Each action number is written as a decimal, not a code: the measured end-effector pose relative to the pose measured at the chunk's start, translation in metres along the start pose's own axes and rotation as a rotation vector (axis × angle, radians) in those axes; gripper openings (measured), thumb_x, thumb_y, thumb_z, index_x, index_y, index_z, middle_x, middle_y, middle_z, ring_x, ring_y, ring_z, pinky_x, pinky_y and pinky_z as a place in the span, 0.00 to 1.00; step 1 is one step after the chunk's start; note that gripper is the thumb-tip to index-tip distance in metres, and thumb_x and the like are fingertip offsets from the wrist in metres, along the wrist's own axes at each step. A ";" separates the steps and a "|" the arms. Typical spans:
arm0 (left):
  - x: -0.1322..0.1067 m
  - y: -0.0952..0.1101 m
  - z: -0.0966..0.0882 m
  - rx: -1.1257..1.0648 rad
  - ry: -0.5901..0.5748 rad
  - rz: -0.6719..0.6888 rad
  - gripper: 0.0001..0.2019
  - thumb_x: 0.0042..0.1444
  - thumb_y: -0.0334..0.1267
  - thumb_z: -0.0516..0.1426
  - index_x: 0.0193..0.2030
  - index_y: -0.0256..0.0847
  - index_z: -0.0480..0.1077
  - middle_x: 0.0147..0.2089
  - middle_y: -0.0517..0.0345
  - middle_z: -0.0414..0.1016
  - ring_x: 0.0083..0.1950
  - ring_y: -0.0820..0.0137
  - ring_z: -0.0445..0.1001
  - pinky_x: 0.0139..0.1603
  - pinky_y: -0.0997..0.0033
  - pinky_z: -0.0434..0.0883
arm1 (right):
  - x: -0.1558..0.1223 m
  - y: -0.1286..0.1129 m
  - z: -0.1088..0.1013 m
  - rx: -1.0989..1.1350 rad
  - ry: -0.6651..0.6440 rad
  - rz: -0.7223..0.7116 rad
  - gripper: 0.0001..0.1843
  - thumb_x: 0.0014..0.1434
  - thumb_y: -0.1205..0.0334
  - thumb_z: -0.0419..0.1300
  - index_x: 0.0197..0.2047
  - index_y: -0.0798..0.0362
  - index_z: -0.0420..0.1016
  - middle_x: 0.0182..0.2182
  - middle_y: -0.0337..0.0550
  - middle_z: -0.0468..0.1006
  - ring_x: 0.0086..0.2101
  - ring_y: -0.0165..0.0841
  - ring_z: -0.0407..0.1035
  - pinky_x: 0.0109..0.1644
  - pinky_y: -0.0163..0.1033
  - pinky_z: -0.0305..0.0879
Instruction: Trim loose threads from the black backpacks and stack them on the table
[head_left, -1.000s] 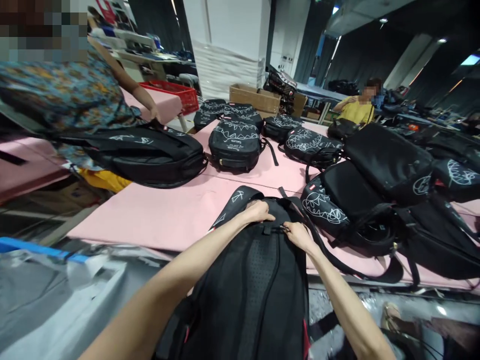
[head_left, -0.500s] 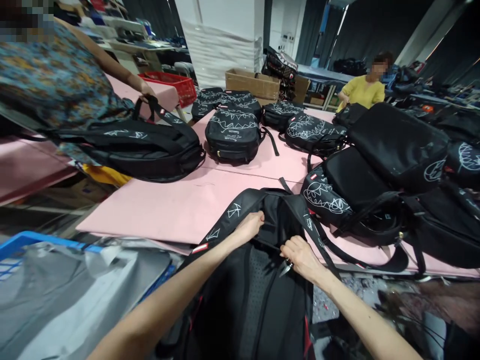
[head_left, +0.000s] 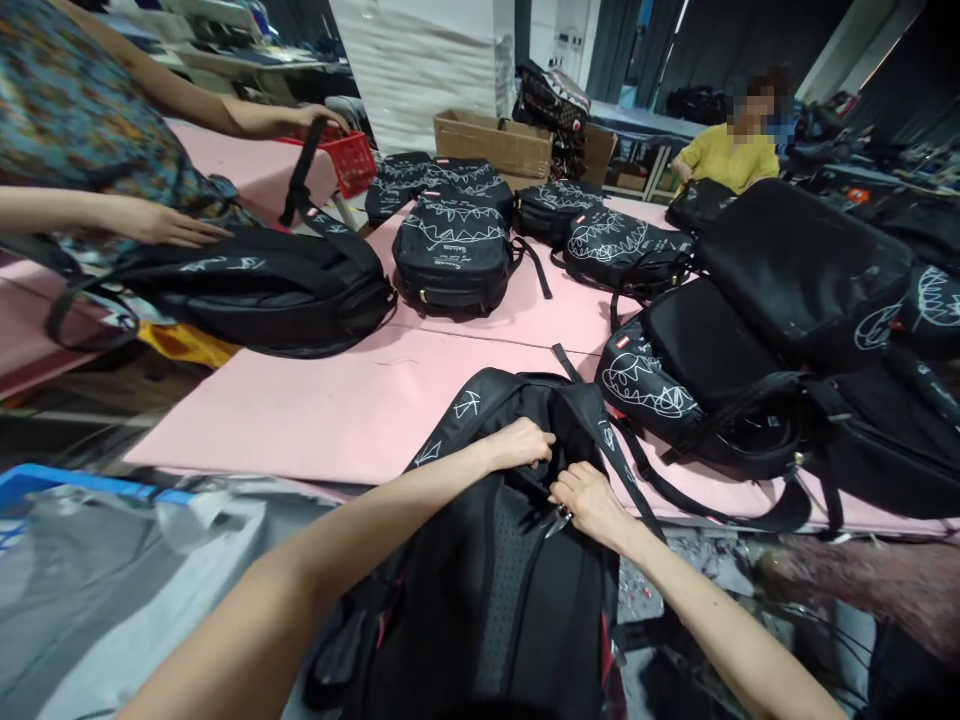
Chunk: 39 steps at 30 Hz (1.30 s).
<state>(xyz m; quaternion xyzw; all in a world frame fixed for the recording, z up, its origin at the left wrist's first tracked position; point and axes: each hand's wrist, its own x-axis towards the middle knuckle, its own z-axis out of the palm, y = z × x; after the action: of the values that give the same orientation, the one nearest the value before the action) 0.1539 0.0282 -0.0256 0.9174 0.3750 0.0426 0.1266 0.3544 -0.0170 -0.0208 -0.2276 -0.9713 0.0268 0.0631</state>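
A black backpack (head_left: 517, 590) lies back panel up in front of me, its top end resting on the near edge of the pink table (head_left: 337, 420). My left hand (head_left: 521, 443) is closed on the fabric at the top of the backpack, between the two shoulder straps. My right hand (head_left: 589, 500) is closed right beside it and touches the same spot. It holds a small metal tool (head_left: 556, 520), and only the pointed tip sticks out below the fingers.
At the left, a co-worker in a patterned top lifts another black backpack (head_left: 262, 290) by its strap. Several printed backpacks (head_left: 450, 250) lie mid-table and a pile (head_left: 787, 300) fills the right. Behind are a red basket (head_left: 349, 160), a cardboard box (head_left: 495, 140) and a seated person in yellow (head_left: 724, 155). A blue crate (head_left: 45, 480) is lower left.
My two hands have drawn together at the top of the backpack. The co-worker has raised the strap higher and laid the other hand on that bag.
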 end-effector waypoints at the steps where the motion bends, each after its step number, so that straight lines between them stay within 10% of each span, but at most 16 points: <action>1: 0.003 -0.002 0.000 -0.011 -0.006 0.014 0.04 0.49 0.30 0.58 0.26 0.41 0.72 0.30 0.60 0.69 0.27 0.74 0.68 0.24 0.72 0.54 | 0.001 0.001 0.000 -0.006 -0.012 -0.001 0.12 0.64 0.64 0.48 0.29 0.54 0.66 0.28 0.41 0.69 0.32 0.33 0.59 0.37 0.39 0.51; 11: -0.003 0.003 0.016 -0.069 0.044 -0.170 0.09 0.55 0.32 0.51 0.28 0.37 0.71 0.31 0.53 0.70 0.29 0.71 0.70 0.29 0.73 0.63 | 0.014 0.025 -0.017 0.059 -0.026 0.022 0.09 0.63 0.66 0.49 0.41 0.53 0.70 0.36 0.44 0.73 0.38 0.35 0.65 0.41 0.39 0.57; 17: -0.021 0.006 0.025 -0.153 0.125 -0.440 0.10 0.58 0.32 0.47 0.33 0.39 0.70 0.33 0.55 0.71 0.33 0.70 0.72 0.33 0.74 0.64 | 0.040 0.049 -0.036 -0.064 -0.142 0.389 0.18 0.58 0.59 0.57 0.51 0.56 0.64 0.39 0.49 0.73 0.35 0.38 0.70 0.34 0.37 0.60; 39: -0.029 0.005 0.020 -0.379 0.274 -0.503 0.09 0.55 0.31 0.49 0.30 0.39 0.70 0.32 0.57 0.71 0.33 0.71 0.70 0.37 0.74 0.65 | 0.081 0.050 -0.014 0.072 -0.258 0.170 0.06 0.55 0.62 0.60 0.37 0.53 0.73 0.35 0.46 0.78 0.41 0.38 0.70 0.46 0.39 0.53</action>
<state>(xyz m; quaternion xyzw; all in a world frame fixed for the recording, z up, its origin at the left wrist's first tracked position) 0.1400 0.0008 -0.0431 0.7420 0.5886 0.2018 0.2495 0.3066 0.0644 -0.0018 -0.3015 -0.9469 0.0959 -0.0567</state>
